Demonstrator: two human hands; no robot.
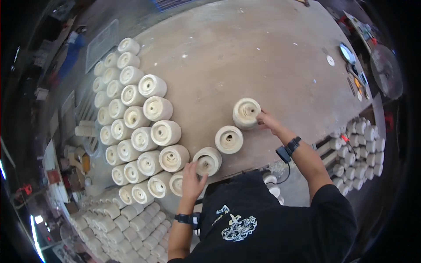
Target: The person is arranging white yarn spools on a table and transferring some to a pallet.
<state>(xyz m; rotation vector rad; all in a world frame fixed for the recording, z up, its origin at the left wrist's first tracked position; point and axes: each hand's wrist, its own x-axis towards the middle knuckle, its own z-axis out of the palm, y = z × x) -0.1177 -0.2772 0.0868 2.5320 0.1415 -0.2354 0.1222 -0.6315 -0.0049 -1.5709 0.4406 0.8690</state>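
Observation:
My right hand point(268, 122) has its fingers curled against the right side of a cream, plaster-like cylinder point(239, 121) with a recessed top and a dark hole in the middle. Lower down, my left hand point(191, 180) rests against the left side of a similar cylinder point(209, 153) near the table edge, its thumb and fingers apart. Between these two stands another cylinder point(229, 149), touched by neither hand. Close to the left hand is the cylinder point(176, 185) at the end of the nearest row, partly hidden by that hand.
Rows of matching cylinders point(161, 133) fill the left part of the brown table point(210, 65). More are stacked below at the left point(127, 225) and at the right point(357, 153). Toward the right edge lie a round blue-rimmed dish point(347, 53), a white disc point(330, 60) and several hand tools.

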